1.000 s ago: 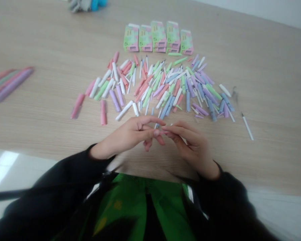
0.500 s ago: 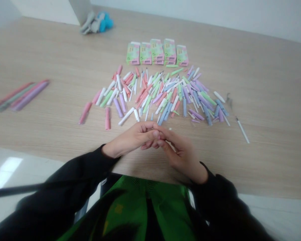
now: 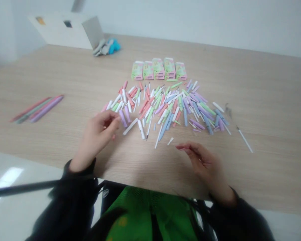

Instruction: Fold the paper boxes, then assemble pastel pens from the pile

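Note:
My left hand (image 3: pixel 97 137) is over the left front of a pile of pen parts, next to two purple pen pieces (image 3: pixel 125 117). Its fingers are curled in, with thumb and forefinger close together; whatever is between them is hidden. To the right, my right hand (image 3: pixel 203 160) is just above the table, its thumb and fingertips pinched. Something thin and pinkish may show there, but blur hides its kind. A small white piece (image 3: pixel 170 141) lies left of these fingertips. The pile includes coloured barrels, caps and white refills, such as a blue barrel (image 3: pixel 164 129).
Several green-and-pink small boxes (image 3: pixel 159 68) stand behind the pile. Long coloured strips (image 3: pixel 37 108) lie at the left on the table (image 3: pixel 266 100). A grey-and-blue bundle (image 3: pixel 107 47) sits by a white box (image 3: pixel 65 31). One refill (image 3: pixel 245 140) lies apart at the right.
My hands, together at the front of the pile before, have separated. The left has gone left to the pen pieces, the right a little right. The view has tilted up.

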The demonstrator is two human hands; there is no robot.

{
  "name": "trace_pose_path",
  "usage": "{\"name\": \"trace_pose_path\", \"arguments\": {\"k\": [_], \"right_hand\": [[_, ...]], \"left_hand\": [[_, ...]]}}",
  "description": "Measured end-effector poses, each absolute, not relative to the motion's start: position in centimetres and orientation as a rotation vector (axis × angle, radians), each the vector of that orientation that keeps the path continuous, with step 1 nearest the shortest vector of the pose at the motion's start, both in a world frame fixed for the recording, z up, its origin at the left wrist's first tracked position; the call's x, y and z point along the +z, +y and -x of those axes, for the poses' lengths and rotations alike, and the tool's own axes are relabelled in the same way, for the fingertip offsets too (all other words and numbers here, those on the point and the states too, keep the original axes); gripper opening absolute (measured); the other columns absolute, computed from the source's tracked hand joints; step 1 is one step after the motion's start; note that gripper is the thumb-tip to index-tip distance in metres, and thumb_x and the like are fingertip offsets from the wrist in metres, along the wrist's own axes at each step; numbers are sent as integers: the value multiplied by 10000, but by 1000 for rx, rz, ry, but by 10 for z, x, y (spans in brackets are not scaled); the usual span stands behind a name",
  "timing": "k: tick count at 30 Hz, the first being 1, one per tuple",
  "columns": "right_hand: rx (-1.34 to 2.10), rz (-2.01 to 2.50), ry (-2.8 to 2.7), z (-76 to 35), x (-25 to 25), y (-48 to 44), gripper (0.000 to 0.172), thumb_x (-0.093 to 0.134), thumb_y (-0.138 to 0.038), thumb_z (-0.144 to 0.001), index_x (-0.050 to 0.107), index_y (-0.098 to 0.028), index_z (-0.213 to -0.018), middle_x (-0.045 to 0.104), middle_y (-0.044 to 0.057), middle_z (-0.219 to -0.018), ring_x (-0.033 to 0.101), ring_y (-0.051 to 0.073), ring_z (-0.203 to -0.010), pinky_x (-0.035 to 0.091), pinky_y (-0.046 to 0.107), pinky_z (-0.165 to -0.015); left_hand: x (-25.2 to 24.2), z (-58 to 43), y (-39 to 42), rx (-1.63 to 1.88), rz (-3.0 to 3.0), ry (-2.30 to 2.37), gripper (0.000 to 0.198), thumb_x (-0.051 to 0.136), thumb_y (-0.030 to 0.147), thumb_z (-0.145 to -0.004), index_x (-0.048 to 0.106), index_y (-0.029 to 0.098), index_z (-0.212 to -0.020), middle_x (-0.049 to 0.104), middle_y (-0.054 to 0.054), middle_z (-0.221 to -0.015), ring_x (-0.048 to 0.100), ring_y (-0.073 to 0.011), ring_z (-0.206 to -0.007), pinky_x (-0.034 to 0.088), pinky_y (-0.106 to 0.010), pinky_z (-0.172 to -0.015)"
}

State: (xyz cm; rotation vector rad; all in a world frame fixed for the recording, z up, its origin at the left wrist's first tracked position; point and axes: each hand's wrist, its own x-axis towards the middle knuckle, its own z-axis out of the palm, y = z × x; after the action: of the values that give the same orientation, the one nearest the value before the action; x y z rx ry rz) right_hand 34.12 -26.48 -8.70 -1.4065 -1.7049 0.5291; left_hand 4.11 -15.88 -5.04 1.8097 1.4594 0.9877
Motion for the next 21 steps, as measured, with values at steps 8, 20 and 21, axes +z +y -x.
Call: {"name": "trace_pose_path", "arguments": {"k": [8,20,21], "right_hand": [[414,1429,-1901,-347,-114,-268,172,572,-209,-967,738,-228,-1007,802,64,-995,747,242,-977,626,405,-854],[463,1399,-1888,-349,-112,-270,198,551,-217,-971,743,-258,-996,794,47,-968,759,231,-905,637,385,-807],[460,1396,-1898,-349,-112,-270,196,550,-214,-971,740,-257,-994,791,49,-964,757,229,-900,635,381,-800]], "left_hand": [[-62,-30,-165,643,-1986,2068,359,536,462,-935,606,222,-678,617,-40,-657,565,-211,-646,377,-337,-634],[-81,-20,-158,621,-1914,1946,391,528,498,-931,562,240,-639,555,-56,-596,637,-318,-1027,479,-393,-855],[-80,-18,-159,674,-1886,1929,364,530,487,-931,570,240,-667,527,-39,-576,647,-303,-988,476,-374,-827]]}}
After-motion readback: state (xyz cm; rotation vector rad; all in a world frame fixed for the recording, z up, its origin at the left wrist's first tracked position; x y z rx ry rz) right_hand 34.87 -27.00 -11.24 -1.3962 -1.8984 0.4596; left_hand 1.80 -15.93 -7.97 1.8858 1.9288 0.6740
